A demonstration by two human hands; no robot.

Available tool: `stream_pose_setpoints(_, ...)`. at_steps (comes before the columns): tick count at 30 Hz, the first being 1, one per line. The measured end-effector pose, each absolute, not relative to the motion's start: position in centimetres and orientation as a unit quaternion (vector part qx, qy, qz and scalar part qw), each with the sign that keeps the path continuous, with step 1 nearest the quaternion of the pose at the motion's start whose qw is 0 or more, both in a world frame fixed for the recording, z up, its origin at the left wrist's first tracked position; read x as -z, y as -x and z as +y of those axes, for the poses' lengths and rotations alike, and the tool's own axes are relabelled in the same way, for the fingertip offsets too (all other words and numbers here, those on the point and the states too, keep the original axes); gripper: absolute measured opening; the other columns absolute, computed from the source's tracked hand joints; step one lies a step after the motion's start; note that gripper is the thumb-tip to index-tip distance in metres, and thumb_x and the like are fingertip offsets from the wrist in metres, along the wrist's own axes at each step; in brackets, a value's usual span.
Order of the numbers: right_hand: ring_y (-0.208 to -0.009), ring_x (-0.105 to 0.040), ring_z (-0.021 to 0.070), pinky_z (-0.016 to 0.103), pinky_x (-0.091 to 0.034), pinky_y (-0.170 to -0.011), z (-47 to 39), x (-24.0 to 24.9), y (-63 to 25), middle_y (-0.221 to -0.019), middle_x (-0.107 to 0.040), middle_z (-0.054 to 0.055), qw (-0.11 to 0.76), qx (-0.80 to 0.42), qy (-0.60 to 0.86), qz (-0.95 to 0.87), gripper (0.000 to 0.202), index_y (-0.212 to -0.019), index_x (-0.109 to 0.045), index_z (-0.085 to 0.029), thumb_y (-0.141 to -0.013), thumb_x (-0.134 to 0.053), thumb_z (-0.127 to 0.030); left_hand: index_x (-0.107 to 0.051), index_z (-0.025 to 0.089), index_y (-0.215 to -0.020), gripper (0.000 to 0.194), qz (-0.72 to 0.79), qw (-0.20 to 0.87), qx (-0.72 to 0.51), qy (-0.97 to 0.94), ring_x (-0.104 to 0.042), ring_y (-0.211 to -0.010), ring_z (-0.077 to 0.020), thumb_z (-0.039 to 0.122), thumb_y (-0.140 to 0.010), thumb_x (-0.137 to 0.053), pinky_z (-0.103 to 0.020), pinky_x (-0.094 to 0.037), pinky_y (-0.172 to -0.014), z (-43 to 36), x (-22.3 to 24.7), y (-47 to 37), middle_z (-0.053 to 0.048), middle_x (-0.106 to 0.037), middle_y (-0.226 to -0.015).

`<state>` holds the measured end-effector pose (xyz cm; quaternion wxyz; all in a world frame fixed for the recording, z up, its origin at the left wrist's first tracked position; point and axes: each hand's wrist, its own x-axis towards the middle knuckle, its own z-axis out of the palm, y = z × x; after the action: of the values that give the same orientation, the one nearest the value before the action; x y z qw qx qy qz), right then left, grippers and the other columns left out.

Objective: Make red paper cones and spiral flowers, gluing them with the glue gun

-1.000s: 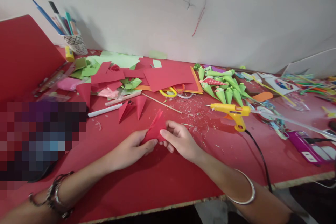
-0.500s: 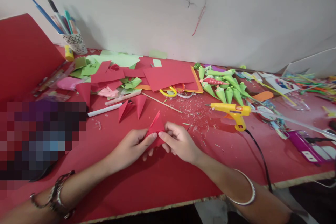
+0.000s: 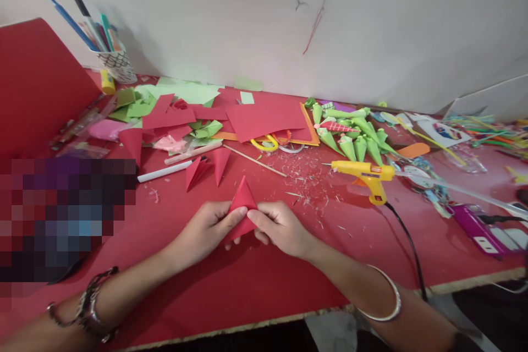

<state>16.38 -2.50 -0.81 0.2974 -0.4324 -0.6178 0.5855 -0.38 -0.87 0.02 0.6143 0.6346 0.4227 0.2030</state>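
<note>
Between my two hands is a folded piece of red paper [image 3: 243,196], its pointed tip facing away from me. My left hand [image 3: 214,225] pinches it from the left, with the thumb on top and the other fingers underneath. From the right, my right hand [image 3: 280,226] grips the same paper, its thumb pressing near the left thumb. Part of the paper is hidden by the thumbs. Just beyond my left hand, folded red paper pieces [image 3: 221,164] lie on the red table [image 3: 231,297].
A yellow glue gun [image 3: 363,171] lies to the right, its black cord running off the front edge. Behind it are several green paper cones [image 3: 361,146]. Red paper sheets [image 3: 264,118], a thin stick [image 3: 256,159], a marker [image 3: 165,171] and a pen cup [image 3: 117,66] are further back.
The red paper has turned in my hands, so its tip leans left and a broader flat face shows. Both thumbs stay pressed near its middle.
</note>
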Motion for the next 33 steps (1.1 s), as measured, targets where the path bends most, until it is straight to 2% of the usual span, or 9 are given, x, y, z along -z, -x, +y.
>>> stream_pose_setpoints(4, -0.042, -0.038, 0.0050, 0.017, -0.030, -0.041, -2.41, 0.68, -16.36, -0.049, -0.043, -0.004, 0.298, -0.607, 0.401, -0.617, 0.035, -0.067, -0.051, -0.015, -0.087, -0.036, -0.040, -0.056, 0.014, -0.060, 0.039, 0.440, 0.611, -0.205, -0.626, -0.049, -0.041, -0.0065, 0.040, -0.085, -0.039, -0.016, -0.039, -0.044, -0.87, -0.17, 0.40, 0.003, -0.055, -0.048)
stream_pose_setpoints(8, -0.045, -0.038, 0.0051, 0.018, -0.030, -0.043, -2.28, 0.59, -16.47, -0.050, -0.043, -0.004, 0.296, -0.590, 0.405, -0.633, 0.037, -0.063, -0.049, -0.016, -0.087, -0.035, -0.040, -0.059, 0.014, -0.056, 0.043, 0.440, 0.596, -0.212, -0.638, -0.049, -0.041, -0.0070, 0.040, -0.084, -0.039, -0.016, -0.038, -0.042, -0.82, -0.49, 0.57, 0.002, -0.056, -0.047)
stream_pose_setpoints(11, -0.047, -0.037, 0.0054, 0.019, -0.030, -0.045, -2.25, 0.60, -16.54, -0.052, -0.042, -0.004, 0.298, -0.586, 0.401, -0.638, 0.036, -0.061, -0.045, -0.016, -0.087, -0.036, -0.040, -0.062, 0.015, -0.062, 0.037, 0.408, 0.596, -0.212, -0.659, -0.052, -0.048, -0.0086, 0.039, -0.083, -0.043, -0.016, -0.039, -0.044, -0.61, -0.51, 0.69, 0.001, -0.060, -0.053)
stream_pose_setpoints(15, -0.044, -0.033, 0.0058, 0.020, -0.026, -0.043, -2.30, 0.77, -16.48, -0.048, -0.034, -0.006, 0.306, -0.601, 0.398, -0.622, 0.036, -0.057, -0.036, -0.018, -0.085, -0.037, -0.040, -0.064, 0.015, -0.073, 0.029, 0.387, 0.580, -0.218, -0.683, -0.057, -0.063, -0.0120, 0.035, -0.083, -0.045, -0.019, -0.044, -0.055, -0.46, -0.19, 0.68, -0.001, -0.066, -0.070)
stream_pose_setpoints(18, -0.043, -0.030, 0.0059, 0.020, -0.024, -0.043, -2.33, 0.90, -16.40, -0.047, -0.030, -0.007, 0.315, -0.604, 0.401, -0.612, 0.037, -0.055, -0.032, -0.019, -0.085, -0.036, -0.040, -0.063, 0.013, -0.072, 0.031, 0.420, 0.544, -0.217, -0.694, -0.057, -0.065, -0.0142, 0.036, -0.082, -0.044, -0.021, -0.045, -0.056, -0.62, -0.04, 0.62, -0.002, -0.065, -0.069)
stream_pose_setpoints(23, -0.049, -0.037, 0.0067, 0.020, -0.030, -0.048, -2.22, 0.70, -16.57, -0.051, -0.039, -0.005, 0.298, -0.567, 0.401, -0.655, 0.034, -0.058, -0.039, -0.018, -0.087, -0.035, -0.035, -0.062, 0.014, -0.072, 0.031, 0.431, 0.534, -0.223, -0.692, -0.058, -0.069, -0.0152, 0.037, -0.082, -0.043, -0.022, -0.046, -0.061, -0.66, -0.12, 0.68, -0.002, -0.065, -0.071)
stream_pose_setpoints(29, -0.049, -0.034, 0.0061, 0.020, -0.028, -0.047, -2.23, 0.12, -16.81, -0.053, -0.035, -0.005, 0.233, -0.545, 0.369, -0.716, 0.032, -0.056, -0.037, -0.017, -0.085, -0.040, -0.031, -0.055, 0.014, -0.060, 0.028, 0.387, 0.552, -0.243, -0.697, -0.050, -0.055, -0.0092, 0.034, -0.079, -0.050, -0.018, -0.041, -0.053, -0.42, -0.20, 0.80, 0.001, -0.057, -0.059)
stream_pose_setpoints(33, -0.047, -0.042, 0.0059, 0.019, -0.033, -0.047, -2.33, 0.48, -16.58, -0.055, -0.045, -0.004, 0.248, -0.587, 0.381, -0.670, 0.031, -0.060, -0.043, -0.017, -0.087, -0.035, -0.032, -0.056, 0.014, -0.061, 0.029, 0.382, 0.552, -0.267, -0.692, -0.052, -0.061, -0.0097, 0.029, -0.083, -0.045, -0.019, -0.042, -0.060, -0.39, -0.44, 0.59, 0.001, -0.057, -0.063)
